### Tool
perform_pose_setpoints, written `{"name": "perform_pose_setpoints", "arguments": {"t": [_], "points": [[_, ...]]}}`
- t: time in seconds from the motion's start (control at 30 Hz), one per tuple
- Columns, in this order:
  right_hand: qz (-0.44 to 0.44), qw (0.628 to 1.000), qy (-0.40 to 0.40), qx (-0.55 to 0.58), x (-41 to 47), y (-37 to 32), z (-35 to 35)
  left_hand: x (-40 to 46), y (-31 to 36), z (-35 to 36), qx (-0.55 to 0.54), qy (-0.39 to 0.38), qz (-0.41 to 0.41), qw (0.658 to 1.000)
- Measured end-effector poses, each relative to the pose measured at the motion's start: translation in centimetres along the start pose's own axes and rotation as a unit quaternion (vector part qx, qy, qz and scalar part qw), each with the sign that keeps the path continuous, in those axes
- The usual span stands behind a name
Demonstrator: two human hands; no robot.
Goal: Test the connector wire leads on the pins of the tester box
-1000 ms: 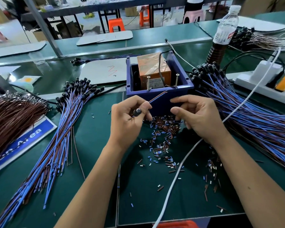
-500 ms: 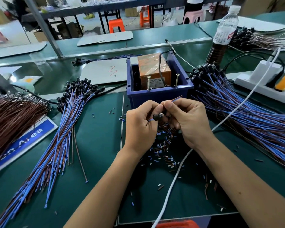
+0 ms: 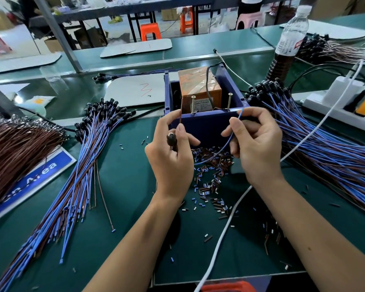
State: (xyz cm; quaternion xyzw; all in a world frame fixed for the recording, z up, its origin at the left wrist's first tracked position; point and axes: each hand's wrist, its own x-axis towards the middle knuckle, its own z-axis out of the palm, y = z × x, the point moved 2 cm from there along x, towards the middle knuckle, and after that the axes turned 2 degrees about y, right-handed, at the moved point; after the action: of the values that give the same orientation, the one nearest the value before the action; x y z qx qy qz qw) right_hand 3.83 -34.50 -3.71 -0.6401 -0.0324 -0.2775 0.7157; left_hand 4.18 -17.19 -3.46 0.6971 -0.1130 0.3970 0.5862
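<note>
1. The left hand (image 3: 170,153) pinches the brown lead (image 3: 181,116) upright between thumb and forefinger, the black connector (image 3: 171,139) resting against its palm.
2. The right hand (image 3: 256,144) pinches the blue lead (image 3: 232,134), its tip raised near the right screw pin (image 3: 229,101).
3. Both leads stand just near of the blue tester box (image 3: 207,125), beside its left screw pin (image 3: 192,104).
4. Cut insulation bits (image 3: 211,180) litter the green tabletop (image 3: 118,186); wire bundles (image 3: 72,182) lie left and right.
</note>
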Motion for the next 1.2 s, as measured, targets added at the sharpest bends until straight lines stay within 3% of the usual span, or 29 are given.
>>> {"name": "perform_pose_setpoints", "arguments": {"t": [0.23, 0.43, 0.93, 1.2], "points": [[-0.142, 0.966, 0.109, -0.185, -0.1, -0.7, -0.4, -0.2, -0.2, 0.2, 0.004, -0.003, -0.007, 1.0], [-0.205, 0.932, 0.125, -0.273, 0.1, -1.0, -0.2, -0.3, -0.2, 0.3, -0.008, -0.015, -0.023, 1.0], [-0.219, 0.918, 0.107, -0.313, 0.3, -1.5, 0.5, -0.1, 0.6, 0.2, 0.049, -0.013, -0.025, 0.998], [-0.203, 0.93, 0.117, -0.284, 0.1, -1.4, 0.2, -0.1, 0.7, -0.1, -0.011, 0.017, -0.019, 1.0]]}}
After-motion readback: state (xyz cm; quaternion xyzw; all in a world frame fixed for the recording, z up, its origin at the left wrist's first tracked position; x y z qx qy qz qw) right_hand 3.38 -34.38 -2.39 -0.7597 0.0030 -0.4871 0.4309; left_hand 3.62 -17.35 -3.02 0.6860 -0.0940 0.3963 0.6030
